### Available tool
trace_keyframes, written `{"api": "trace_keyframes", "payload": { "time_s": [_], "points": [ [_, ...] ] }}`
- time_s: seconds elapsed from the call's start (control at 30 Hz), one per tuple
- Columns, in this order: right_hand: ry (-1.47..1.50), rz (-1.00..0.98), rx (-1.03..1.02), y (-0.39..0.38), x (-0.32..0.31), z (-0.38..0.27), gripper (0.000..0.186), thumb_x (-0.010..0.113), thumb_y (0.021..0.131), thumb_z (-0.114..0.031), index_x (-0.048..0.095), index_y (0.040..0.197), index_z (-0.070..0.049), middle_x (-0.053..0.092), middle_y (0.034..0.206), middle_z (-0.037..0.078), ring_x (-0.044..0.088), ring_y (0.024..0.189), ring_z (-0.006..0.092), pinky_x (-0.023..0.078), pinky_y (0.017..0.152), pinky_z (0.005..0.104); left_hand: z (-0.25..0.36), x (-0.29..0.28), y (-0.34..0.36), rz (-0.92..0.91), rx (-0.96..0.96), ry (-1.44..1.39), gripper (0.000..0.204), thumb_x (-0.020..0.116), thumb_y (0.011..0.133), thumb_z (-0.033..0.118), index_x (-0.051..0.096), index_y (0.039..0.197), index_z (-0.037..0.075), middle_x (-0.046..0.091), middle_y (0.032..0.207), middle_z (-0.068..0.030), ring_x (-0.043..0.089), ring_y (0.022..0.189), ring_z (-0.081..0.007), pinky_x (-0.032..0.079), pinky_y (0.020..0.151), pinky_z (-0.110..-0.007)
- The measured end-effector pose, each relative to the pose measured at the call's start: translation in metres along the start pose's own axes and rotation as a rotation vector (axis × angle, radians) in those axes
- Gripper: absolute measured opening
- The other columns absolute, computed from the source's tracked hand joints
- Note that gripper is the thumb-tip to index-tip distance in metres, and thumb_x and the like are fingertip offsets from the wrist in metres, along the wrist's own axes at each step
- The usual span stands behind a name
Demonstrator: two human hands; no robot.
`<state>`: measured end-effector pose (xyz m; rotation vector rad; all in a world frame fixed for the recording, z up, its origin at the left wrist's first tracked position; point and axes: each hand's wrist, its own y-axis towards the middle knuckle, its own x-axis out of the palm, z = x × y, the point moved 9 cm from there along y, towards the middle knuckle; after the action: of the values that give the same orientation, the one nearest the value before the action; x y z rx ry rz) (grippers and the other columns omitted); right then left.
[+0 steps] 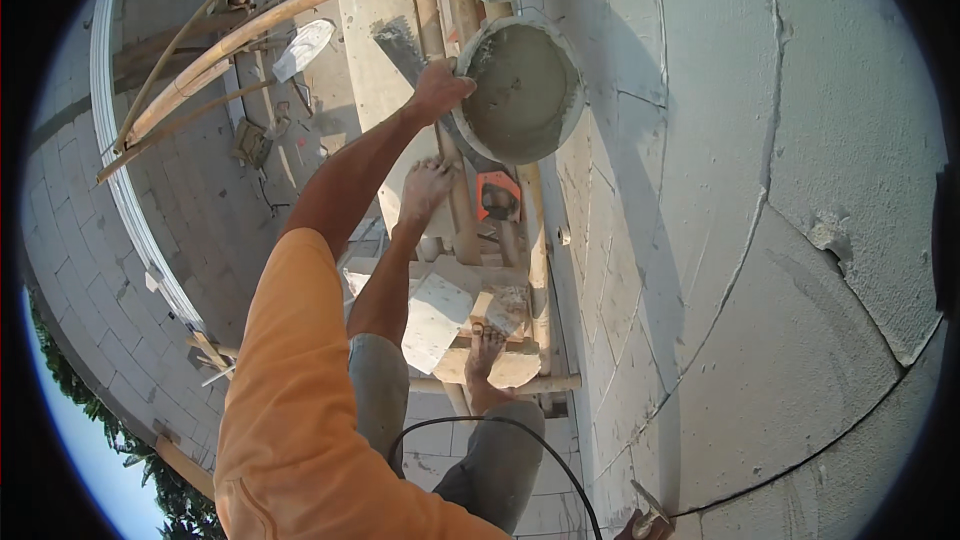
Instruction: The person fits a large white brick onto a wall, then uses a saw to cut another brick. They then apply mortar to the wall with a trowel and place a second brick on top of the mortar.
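My left hand point(440, 90) is closed on the near-left rim of a round bucket point(578, 105) holding grey wet mortar point(520, 90). Beneath the bucket lies a handsaw point(498, 196); its orange and black handle shows on the near side, its toothed blade beyond my hand. At the lower edge, my right hand point(640, 528) is partly cut off by the frame. Its fingers close round a small trowel point(652, 505) with a flat metal blade, close to the block wall point(790, 340). Most of the trowel's grip is hidden.
My bare feet stand on a pale plank point(370, 60) and a block point(500, 365) over bamboo poles point(540, 270). A black cable point(500, 420) loops across my legs. Bent poles point(240, 50) and a white metal rail point(103, 90) lie to the left, with debris below.
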<state>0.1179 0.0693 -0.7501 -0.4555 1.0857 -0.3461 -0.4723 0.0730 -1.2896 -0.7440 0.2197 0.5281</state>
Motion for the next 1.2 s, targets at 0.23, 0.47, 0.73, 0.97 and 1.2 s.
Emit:
{"api": "trace_keyframes", "payload": {
  "time_s": [0.23,0.47,0.73,0.97,1.2],
  "points": [
    [0.866,-0.044,0.465,-0.016,0.040,0.057,0.049,0.054,0.100,-0.022,0.043,0.145,-0.006,0.056,0.128,0.010,0.056,0.109,0.0172,0.050,0.099,0.0297,-0.029,-0.016,0.023,-0.146,-0.081,-0.009,0.025,0.068,0.072,0.020,0.065,0.081,-0.003,0.063,0.071,-0.0080,0.059,0.068,-0.0170,0.045,0.062,-0.035],
    [0.789,-0.127,0.584,-0.015,0.052,0.054,0.043,0.052,0.100,-0.028,0.049,0.135,-0.002,0.056,0.128,0.010,0.055,0.114,0.0190,0.051,0.098,0.0313,-0.035,-0.029,0.038,-0.050,-0.063,0.242,0.051,0.074,0.071,0.022,0.059,0.112,-0.005,0.067,0.096,-0.0170,0.065,0.088,-0.0247,0.050,0.077,-0.035],
    [0.664,-0.226,0.008,0.123,0.082,-0.144,0.050,0.079,0.077,-0.008,0.057,0.120,0.003,0.068,0.096,0.021,0.068,0.081,0.0319,0.054,0.077,0.0405,0.012,-0.056,-0.062,0.171,0.124,-0.139,0.074,0.074,0.084,0.027,0.039,0.140,-0.006,0.056,0.132,-0.0262,0.058,0.120,-0.0333,0.046,0.102,-0.039],
    [0.406,-0.094,-0.606,0.271,0.116,-0.378,0.049,0.070,0.084,-0.019,0.052,0.127,-0.004,0.062,0.106,0.021,0.067,0.090,0.0408,0.056,0.075,0.0466,-0.070,-0.086,-0.252,-0.020,-0.124,-0.173,0.063,0.074,0.087,0.028,0.047,0.139,0.004,0.056,0.132,-0.0195,0.059,0.116,-0.0283,0.049,0.099,-0.039],
    [0.165,0.138,-0.670,0.327,0.131,-0.489,0.036,0.064,0.086,-0.016,0.059,0.117,0.001,0.066,0.093,0.022,0.070,0.083,0.0393,0.059,0.065,0.0472,-0.121,-0.168,-0.380,0.110,-0.505,-0.090,0.058,0.069,0.087,0.022,0.047,0.137,0.002,0.059,0.118,-0.0136,0.061,0.093,-0.0176,0.052,0.080,-0.031]
  ]
}}
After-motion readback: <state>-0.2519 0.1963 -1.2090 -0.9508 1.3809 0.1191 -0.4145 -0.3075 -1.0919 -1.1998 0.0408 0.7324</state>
